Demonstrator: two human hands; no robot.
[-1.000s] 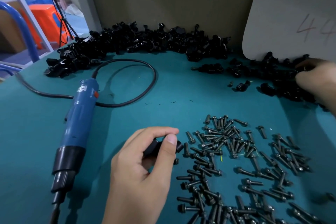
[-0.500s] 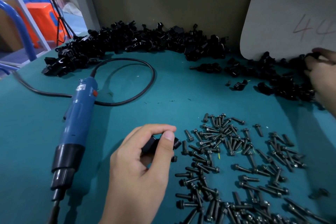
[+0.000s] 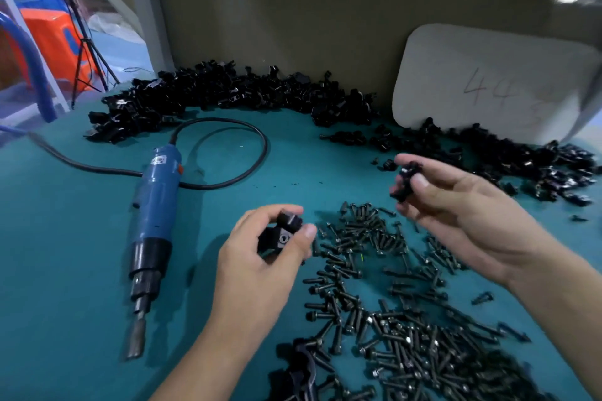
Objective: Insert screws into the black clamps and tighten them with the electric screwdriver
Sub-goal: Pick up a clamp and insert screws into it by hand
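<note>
Clamps [image 3: 281, 234]: left hand [image 3: 257, 273] pinches one, right hand [image 3: 462, 205] one.

Counter [image 3: 65, 238], contents:
- Screwdriver [image 3: 156, 215]: lying left of centre, tip toward the near edge.
- Cable [image 3: 228, 179]: loops behind and right of the screwdriver, then runs off left.
- Back heap of clamps [image 3: 228, 91]: along the wall, behind the cable.
- Board [image 3: 488, 85]: leaning on the wall, far right.
- Right heap of clamps [image 3: 537, 166]: before the board.
- Screws [image 3: 391, 303]: spread right of the screwdriver.
- Left grip [image 3: 260, 264]: between screwdriver and screws, holding a clamp [image 3: 281, 234].
- Right grip [image 3: 456, 205]: over the screws' far side, holding a second clamp [image 3: 405, 179].
- Near-edge pieces [image 3: 299, 371]: probably clamps, blurred.
</note>
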